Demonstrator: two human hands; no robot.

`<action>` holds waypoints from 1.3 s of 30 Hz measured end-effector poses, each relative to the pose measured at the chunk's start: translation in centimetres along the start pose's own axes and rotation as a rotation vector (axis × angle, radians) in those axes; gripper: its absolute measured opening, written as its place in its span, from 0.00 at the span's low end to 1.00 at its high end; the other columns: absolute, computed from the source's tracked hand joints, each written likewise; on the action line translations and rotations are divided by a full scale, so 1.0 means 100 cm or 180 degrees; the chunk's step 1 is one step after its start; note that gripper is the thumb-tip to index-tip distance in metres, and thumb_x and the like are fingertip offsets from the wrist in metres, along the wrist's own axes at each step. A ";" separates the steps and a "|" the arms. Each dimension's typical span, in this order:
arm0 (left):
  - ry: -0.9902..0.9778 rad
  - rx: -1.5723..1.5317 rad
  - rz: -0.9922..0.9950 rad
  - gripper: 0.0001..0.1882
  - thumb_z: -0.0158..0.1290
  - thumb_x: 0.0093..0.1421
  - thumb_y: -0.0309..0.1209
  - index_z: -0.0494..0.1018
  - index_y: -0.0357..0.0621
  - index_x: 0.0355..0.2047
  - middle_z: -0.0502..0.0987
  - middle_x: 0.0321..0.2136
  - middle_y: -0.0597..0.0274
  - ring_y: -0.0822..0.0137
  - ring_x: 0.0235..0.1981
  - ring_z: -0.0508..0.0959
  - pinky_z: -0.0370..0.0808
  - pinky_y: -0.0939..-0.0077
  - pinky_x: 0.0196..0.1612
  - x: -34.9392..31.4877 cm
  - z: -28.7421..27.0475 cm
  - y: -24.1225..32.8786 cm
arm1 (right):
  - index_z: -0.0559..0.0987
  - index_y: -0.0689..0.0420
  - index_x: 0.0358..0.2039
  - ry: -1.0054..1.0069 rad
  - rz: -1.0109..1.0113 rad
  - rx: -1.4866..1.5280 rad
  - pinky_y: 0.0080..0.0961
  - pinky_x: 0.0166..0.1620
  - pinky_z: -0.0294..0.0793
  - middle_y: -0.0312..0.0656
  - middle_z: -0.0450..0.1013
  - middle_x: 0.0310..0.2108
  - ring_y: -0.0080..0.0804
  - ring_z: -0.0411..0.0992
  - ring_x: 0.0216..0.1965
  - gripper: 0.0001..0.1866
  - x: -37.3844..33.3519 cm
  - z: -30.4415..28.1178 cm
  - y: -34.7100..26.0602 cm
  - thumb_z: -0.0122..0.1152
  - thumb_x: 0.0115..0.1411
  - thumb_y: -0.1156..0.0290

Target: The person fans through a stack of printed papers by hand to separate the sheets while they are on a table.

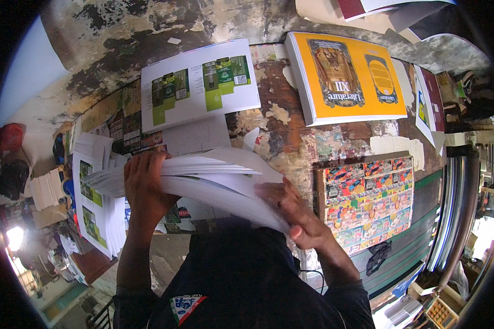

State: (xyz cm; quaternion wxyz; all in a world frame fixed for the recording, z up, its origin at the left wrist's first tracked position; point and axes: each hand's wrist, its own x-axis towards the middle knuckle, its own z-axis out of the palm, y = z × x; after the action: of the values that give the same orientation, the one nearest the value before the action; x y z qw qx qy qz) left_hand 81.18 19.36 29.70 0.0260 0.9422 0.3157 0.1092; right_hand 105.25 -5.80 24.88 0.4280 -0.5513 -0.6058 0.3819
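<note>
From where I stand: thick, bowed white paper sheaf (203, 189) held up left of the thick yellow-topped rectangular paper block (348, 79), nearer the person. Left hand (147, 178) is clamped on the sheaf's left end, fingers over the top. Right hand (291, 211) blurs at the other end, thumb apart from fingers — can't tell if it pinches sheets. Likely trouble: layers gape, so a weak right-side hold could let pages slip askew; overbending could crease them. Scuffed, peeling brown worktable (291, 143) under the block. Left of the block, a white stack with green-printed panels (203, 85); nearer the person, a multicoloured picture-printed rectangular sheet (368, 203). Behind the block — black-stained wall (214, 22).
</note>
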 end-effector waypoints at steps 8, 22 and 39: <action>0.0060 -0.0063 0.0020 0.33 0.74 0.36 0.37 0.75 0.49 0.45 0.78 0.41 0.58 0.52 0.47 0.76 0.68 0.51 0.56 -0.002 -0.001 0.000 | 0.48 0.67 0.76 0.0186 0.0356 0.0441 0.50 0.68 0.54 0.59 0.68 0.58 0.56 0.64 0.60 0.61 0.019 -0.010 -0.009 0.22 0.64 0.21; -0.0043 0.0062 -0.0004 0.34 0.73 0.36 0.34 0.75 0.49 0.46 0.78 0.42 0.58 0.52 0.46 0.76 0.68 0.53 0.55 -0.001 -0.001 0.001 | 0.49 0.67 0.75 0.0064 0.0083 -0.0147 0.59 0.68 0.52 0.59 0.66 0.56 0.56 0.65 0.59 0.58 0.013 -0.006 -0.004 0.25 0.67 0.24; -0.0133 0.0062 -0.0019 0.34 0.75 0.37 0.37 0.75 0.47 0.47 0.78 0.43 0.57 0.53 0.48 0.76 0.68 0.53 0.57 -0.003 0.000 -0.002 | 0.51 0.65 0.76 0.0060 0.0198 -0.0119 0.65 0.70 0.48 0.59 0.64 0.59 0.58 0.64 0.63 0.59 0.011 -0.004 -0.006 0.24 0.65 0.22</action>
State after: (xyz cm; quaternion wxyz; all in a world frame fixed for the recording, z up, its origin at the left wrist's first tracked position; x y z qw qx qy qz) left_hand 80.88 19.35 29.59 0.0237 0.9436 0.3189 0.0863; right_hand 105.42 -4.82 25.67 0.4113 -0.5814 -0.5913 0.3785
